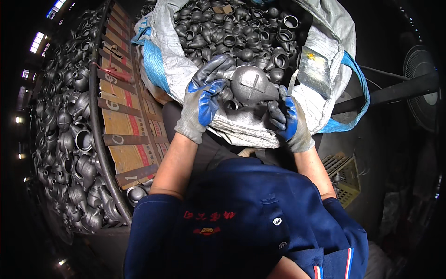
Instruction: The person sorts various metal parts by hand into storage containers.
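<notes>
Left hand (pixel 203 100): gloved, gray knit with blue coating, palm turned inward, fingers stretched up and forward, part-closed round the left stub of a round gray metal casting (pixel 251 84); has hold of it. Right hand (pixel 291 120): matching glove, fingers loosely bent, half open, by the casting's narrow right end; fingertips look to be touching, can't tell how firmly it grips. Both forearms reach forward from the lower part of the view, bare between glove cuffs and the short sleeves of a navy shirt (pixel 241 223). Hands are roughly level, casting between them, its raised cross mark facing up.

Casting is over the near side of a big white woven sack (pixel 171 28), open-mouthed, near rim folded and sagging under the hands. Pile of similar castings (pixel 218 28) inside it, just beyond the held one. Blue strap (pixel 155 60) on sack's left, blue loop (pixel 362 93) sticking out right.

Left: metal-framed bin (pixel 124 86) with slatted side, cardboard behind slats, loaded with more castings (pixel 69 158); stands close beside left arm. Right: yellowish plastic crate (pixel 348 186) low near right forearm, dark bar (pixel 385 95) beyond strap loop, fan (pixel 420 69) at far right, well apart from hands.
</notes>
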Available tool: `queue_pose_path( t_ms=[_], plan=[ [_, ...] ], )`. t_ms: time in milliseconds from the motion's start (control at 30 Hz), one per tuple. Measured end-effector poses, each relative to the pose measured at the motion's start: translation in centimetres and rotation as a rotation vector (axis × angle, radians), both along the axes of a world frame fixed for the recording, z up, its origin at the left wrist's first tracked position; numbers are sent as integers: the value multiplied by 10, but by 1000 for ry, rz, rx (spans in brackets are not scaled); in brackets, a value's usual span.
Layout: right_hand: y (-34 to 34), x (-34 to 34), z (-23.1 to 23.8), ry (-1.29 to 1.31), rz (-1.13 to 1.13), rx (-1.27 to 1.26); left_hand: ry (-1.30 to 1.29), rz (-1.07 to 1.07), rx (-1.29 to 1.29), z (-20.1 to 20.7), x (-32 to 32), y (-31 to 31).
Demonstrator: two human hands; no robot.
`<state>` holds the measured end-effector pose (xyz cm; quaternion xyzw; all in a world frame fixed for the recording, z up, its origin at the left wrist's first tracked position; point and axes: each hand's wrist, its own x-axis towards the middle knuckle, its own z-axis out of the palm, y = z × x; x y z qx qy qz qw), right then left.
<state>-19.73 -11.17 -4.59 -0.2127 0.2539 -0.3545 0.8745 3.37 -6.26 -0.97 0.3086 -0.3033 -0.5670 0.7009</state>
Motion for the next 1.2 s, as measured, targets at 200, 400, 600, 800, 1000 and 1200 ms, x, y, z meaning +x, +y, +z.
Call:
queue_pose_path(
  t_ms=[200,400,600,800,1000,1200],
  plan=[
    [0,-4,-8,-49,42,45,-59,60,112,4,0,4],
    [0,-10,-23,-150,157,-89,-172,71,53,4,0,3],
    [11,0,18,283,-52,-206,-72,79,183,-4,5,2],
    [15,2,31,302,-71,-343,15,34,258,-25,10,-1],
    [17,4,30,375,-78,-356,106,48,320,-48,14,-3],
    [15,4,21,407,-95,-355,37,44,347,-42,6,1]
  ],
)
